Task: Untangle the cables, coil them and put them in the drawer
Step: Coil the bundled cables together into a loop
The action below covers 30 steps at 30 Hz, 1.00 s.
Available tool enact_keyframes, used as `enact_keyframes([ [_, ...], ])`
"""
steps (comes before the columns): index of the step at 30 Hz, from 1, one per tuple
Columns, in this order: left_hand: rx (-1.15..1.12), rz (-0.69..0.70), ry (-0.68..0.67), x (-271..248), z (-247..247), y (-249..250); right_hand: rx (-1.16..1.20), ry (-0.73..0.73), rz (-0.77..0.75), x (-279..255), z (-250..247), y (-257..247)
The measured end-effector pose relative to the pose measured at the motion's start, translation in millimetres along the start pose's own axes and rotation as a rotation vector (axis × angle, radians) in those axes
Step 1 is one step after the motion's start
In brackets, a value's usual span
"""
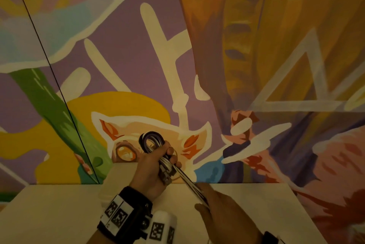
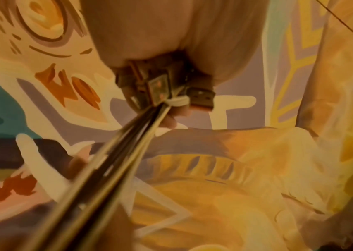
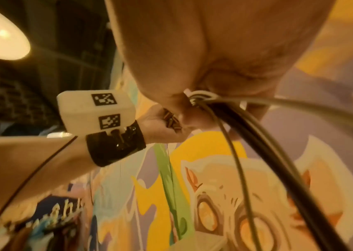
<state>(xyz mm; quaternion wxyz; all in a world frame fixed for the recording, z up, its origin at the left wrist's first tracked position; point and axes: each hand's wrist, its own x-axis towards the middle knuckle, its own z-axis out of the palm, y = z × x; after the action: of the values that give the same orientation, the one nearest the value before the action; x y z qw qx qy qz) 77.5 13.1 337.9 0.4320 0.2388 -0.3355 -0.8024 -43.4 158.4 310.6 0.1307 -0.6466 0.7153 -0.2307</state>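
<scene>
While the painted mural wall (image 1: 256, 46) fills most of my head view, the pale table (image 1: 59, 214) is only a wedge at the bottom, and I can find no drawer in any view, so I judge stowing is not yet at hand.

Both hands are raised above that table, I think to keep the cables (image 1: 183, 174) off the surface so they can be pulled straight between two grips. My left hand (image 1: 156, 166) is clenched round the bundle: a small loop (image 1: 151, 139) of dark and white strands stands above its fingers, and the left wrist view shows the connector plugs (image 2: 165, 88) sticking out below the fist, gathered there together, presumably so the ends stay aligned for coiling. A thin white band (image 2: 177, 101) seems to cross the strands by the plugs; whether it ties them I cannot tell.

My right hand (image 1: 223, 210), lower and nearer, grasps the same strands where they run taut down from the left fist. From its wrist camera, a thick black cable (image 3: 268, 152) and a thinner one (image 3: 235, 161) emerge from its closed fingers and sweep out of frame; where they end is cut off.

How many cables there are, and whether any tangle remains, is blurred beyond judging.
</scene>
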Motion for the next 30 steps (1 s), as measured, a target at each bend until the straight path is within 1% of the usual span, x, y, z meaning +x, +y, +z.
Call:
enact_keyframes([
  [1, 0.068, 0.037, 0.036, -0.4, 0.0, 1.0, -0.154, 0.059, -0.034, -0.6, -4.7, 2.0],
  [2, 0.208, 0.095, 0.078, 2.9, -3.7, -1.0, -0.208, 0.089, -0.091, -3.0, -13.4, 1.6],
  [3, 0.423, 0.154, 0.106, 5.6, -7.8, -4.0, -0.285, 0.090, -0.156, -5.4, -21.9, -2.4],
  [4, 0.661, 0.199, 0.113, 5.5, -9.8, -6.3, -0.318, -0.012, -0.253, -3.8, -26.3, -5.8],
  [5, 0.853, 0.231, 0.085, 5.6, -12.4, -11.4, -0.329, -0.107, -0.371, 0.8, -34.8, -11.4],
  [6, 0.971, 0.229, 0.011, 3.9, -12.2, -16.8, -0.361, -0.166, -0.487, 4.8, -43.2, -12.2],
  [7, 0.980, 0.201, -0.104, -0.6, -10.0, -22.2, -0.375, -0.195, -0.550, 10.0, -55.8, -15.8],
  [8, 0.944, 0.148, -0.234, -5.8, -6.5, -26.9, -0.363, -0.140, -0.590, 16.1, -67.6, -18.8],
  [9, 0.878, 0.080, -0.317, -12.1, -1.6, -29.0, -0.310, -0.068, -0.605, 22.3, -80.6, -22.9],
  [11, 0.709, -0.083, -0.409, -23.0, 5.7, -30.1, -0.120, -0.001, -0.530, 28.1, -97.0, -29.7],
  [12, 0.599, -0.177, -0.452, -26.0, 6.0, -31.6, -0.067, -0.003, -0.506, 31.9, -99.3, -30.8],
  [13, 0.467, -0.273, -0.509, -28.8, 7.1, -32.4, -0.044, -0.002, -0.488, 37.1, -97.7, -30.6],
  [14, 0.325, -0.337, -0.569, -30.7, 8.5, -32.6, -0.047, 0.010, -0.459, 41.7, -96.5, -30.5],
  [15, 0.219, -0.365, -0.611, -30.9, 7.7, -33.4, -0.041, 0.034, -0.431, 45.3, -96.7, -30.6],
  [16, 0.167, -0.361, -0.644, -32.8, 8.5, -32.9, -0.036, 0.056, -0.398, 47.8, -96.9, -30.9],
  [17, 0.171, -0.330, -0.649, -33.7, 7.7, -32.5, -0.034, 0.069, -0.373, 50.6, -96.5, -29.9],
  [21, 0.359, -0.213, -0.526, -32.9, 14.0, -29.8, -0.044, 0.036, -0.301, 57.4, -98.6, -25.3],
  [23, 0.362, -0.184, -0.480, -32.8, 15.3, -28.9, 0.013, 0.033, -0.267, 57.3, -100.1, -22.2],
  [28, 0.249, -0.203, -0.455, -31.3, 12.4, -25.5, 0.098, 0.011, -0.229, 50.5, -99.4, -10.1],
  [30, 0.216, -0.223, -0.451, -30.2, 11.0, -25.4, 0.129, 0.017, -0.242, 48.9, -95.9, -2.3],
])
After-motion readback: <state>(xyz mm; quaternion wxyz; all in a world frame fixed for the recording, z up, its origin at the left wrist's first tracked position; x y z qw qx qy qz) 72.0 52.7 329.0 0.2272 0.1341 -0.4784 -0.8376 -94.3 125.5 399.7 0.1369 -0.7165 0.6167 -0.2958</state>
